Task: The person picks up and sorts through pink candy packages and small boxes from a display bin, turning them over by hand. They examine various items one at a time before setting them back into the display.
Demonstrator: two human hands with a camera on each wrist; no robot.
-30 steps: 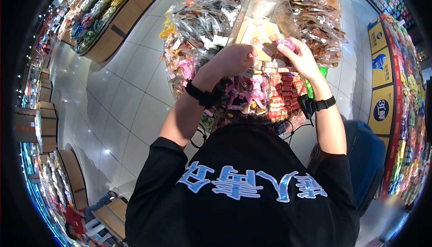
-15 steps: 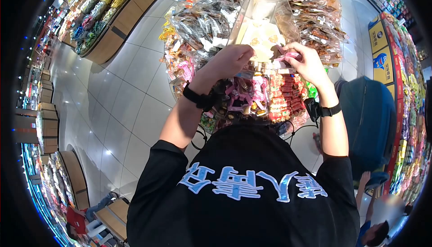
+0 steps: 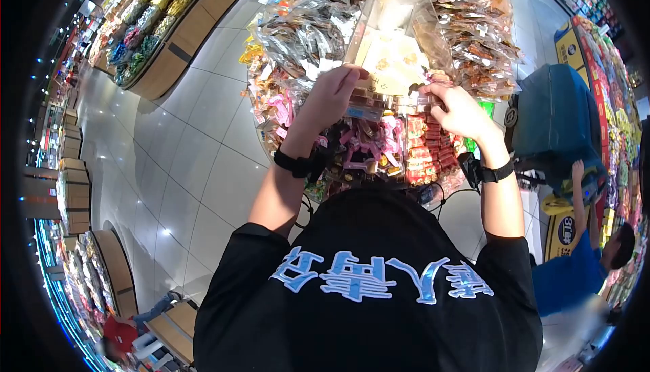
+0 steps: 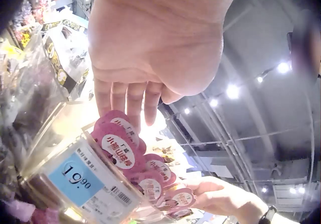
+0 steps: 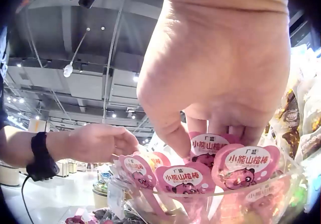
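Several pink bear-topped hawthorn sticks (image 5: 243,166) stand upright in a clear plastic bin (image 5: 215,196). My right hand (image 3: 460,108) is over the bin's right side. In the right wrist view its thumb and fingers pinch the head of one hawthorn stick (image 5: 208,144) among the others. My left hand (image 3: 330,97) is at the bin's left side, its fingers (image 4: 134,101) loosely extended. Its fingertips are partly hidden behind the pink heads (image 4: 119,148) in the left wrist view, with nothing visible in its grip. A blue-and-white price tag (image 4: 83,176) reading 19.90 fronts the bin.
Dark bagged snacks (image 3: 305,33) lie to the left, brown bagged ones (image 3: 481,40) to the right. Nearer me are pink-wrapped sweets (image 3: 369,145) and red-wrapped ones (image 3: 426,145). A person in blue (image 3: 572,277) is at the right, by a large teal object (image 3: 555,121).
My right hand has lowered a pink hawthorn stick from above the bin to its right side. My left hand has shifted slightly left. The person in blue has come further into view.
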